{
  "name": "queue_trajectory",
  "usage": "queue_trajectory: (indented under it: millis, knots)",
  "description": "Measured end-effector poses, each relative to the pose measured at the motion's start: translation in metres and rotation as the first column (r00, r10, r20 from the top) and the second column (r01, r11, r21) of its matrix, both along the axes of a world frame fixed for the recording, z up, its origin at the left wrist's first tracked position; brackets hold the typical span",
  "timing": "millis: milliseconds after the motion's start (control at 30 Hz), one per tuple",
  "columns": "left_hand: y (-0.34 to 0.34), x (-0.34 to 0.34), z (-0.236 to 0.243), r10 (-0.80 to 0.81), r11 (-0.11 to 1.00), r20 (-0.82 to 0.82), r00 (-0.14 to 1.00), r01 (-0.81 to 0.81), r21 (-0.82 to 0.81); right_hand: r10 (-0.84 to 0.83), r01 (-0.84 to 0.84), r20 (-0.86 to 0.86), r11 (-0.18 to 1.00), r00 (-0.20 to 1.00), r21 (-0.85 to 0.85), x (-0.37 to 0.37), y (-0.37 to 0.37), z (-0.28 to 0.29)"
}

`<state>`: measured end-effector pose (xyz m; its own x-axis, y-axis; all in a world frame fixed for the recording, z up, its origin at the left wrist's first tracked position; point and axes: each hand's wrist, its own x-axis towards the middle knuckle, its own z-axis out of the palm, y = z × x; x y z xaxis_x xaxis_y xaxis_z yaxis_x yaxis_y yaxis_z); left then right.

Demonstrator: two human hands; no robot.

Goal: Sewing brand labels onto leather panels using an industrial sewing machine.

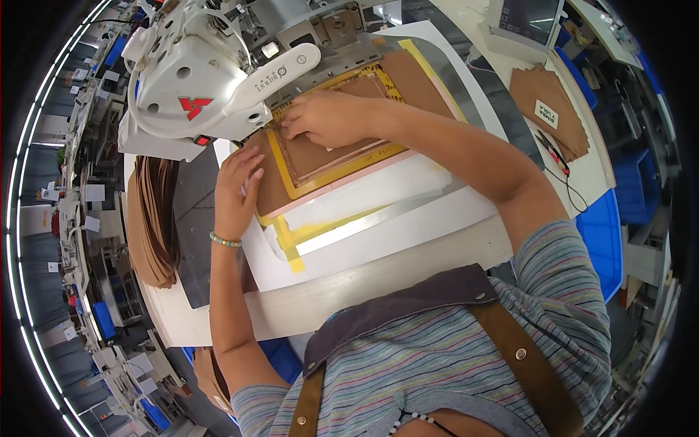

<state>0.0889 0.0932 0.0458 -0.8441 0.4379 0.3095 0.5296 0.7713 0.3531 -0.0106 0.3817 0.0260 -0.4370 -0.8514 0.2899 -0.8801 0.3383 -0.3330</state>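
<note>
A sewing machine with a white head [191, 91] stands over a template that carries a brown sheet [419, 76]. A yellow-edged rectangular frame [349, 162] lies on this sheet, with brown material inside it. My right hand [331, 119] rests on the frame's left part, close to the needle area. Its fingers are bent and slightly apart, and the fingertips touch the work. A small pale bit peeks out beneath this palm. My left hand [239, 176] is at the sheet's left edge, below the machine head, fingers stretched and apart, holding nothing visible. The needle itself is hidden.
Brown cut pieces [154, 218] hang in a thick stack at the left. At the right lie another brown stack [550, 109] with a white label, red-and-black snips [553, 154] and a monitor [526, 20]. A blue bin [601, 244] stands beside the table edge [378, 284].
</note>
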Motion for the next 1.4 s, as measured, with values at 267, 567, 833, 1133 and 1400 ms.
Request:
queue_trajectory:
  millis: [267, 567, 833, 1133, 1400]
  knots:
    - [0.029, 0.008, 0.003, -0.153, 0.988, 0.013, 0.988, 0.153, 0.014, -0.215, 0.261, -0.156, 0.883, 0.964, 0.39, 0.045, 0.062, 0.046]
    - [0.05, 0.0, -0.004, -0.211, 0.96, 0.022, 0.977, 0.212, -0.182, -0.402, 0.454, -0.496, 0.891, 0.77, -0.017, 0.062, 0.123, -0.019]
    - [0.052, 0.0, -0.01, -0.198, 0.951, -0.006, 0.98, 0.191, -0.243, -0.419, 0.489, -0.345, 0.86, 0.84, 0.147, 0.059, 0.112, -0.005]
    - [0.051, -0.002, -0.01, -0.178, 0.961, 0.009, 0.984, 0.176, -0.215, -0.393, 0.442, -0.247, 0.878, 0.886, 0.187, 0.051, 0.106, 0.007]
    - [0.058, -0.001, -0.008, -0.176, 0.96, -0.018, 0.984, 0.168, -0.223, -0.346, 0.407, -0.259, 0.882, 0.902, 0.237, 0.047, 0.098, 0.014]
